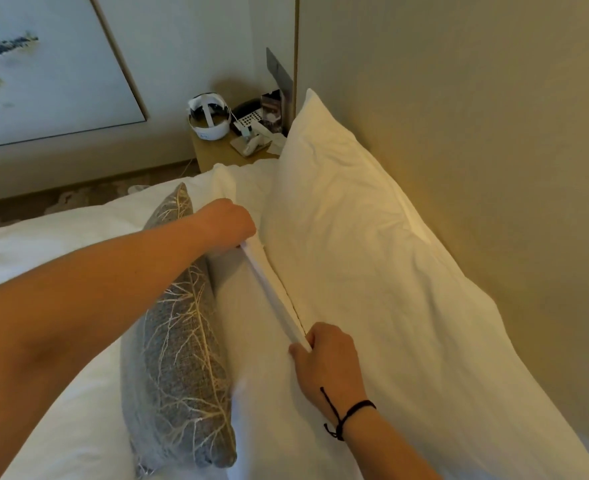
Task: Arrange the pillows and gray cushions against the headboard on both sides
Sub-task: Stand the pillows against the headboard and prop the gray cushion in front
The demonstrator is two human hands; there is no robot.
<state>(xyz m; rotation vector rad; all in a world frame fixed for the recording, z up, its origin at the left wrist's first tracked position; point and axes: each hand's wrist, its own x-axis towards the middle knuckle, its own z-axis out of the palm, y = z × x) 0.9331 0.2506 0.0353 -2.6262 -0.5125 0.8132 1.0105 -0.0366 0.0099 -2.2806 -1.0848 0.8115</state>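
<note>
front white fabric pillow (pixel 251 341): top edge runs near-to-far beside headboard-propped white pillow (pixel 372 254) | left hand (pixel 229 223) pinches far end | right hand (pixel 327 358) pinches near end

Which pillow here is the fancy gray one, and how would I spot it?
Start at the tall beige headboard. Two plain white pillows stand in front of it, then the gray woven cushion stands on edge. Only it has pale gold branch-like stitching.

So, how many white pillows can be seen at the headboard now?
2. The back pillow leans on the headboard; the front pillow, gripped by both hands, stands between it and the gray cushion. Others may be hidden.
</note>
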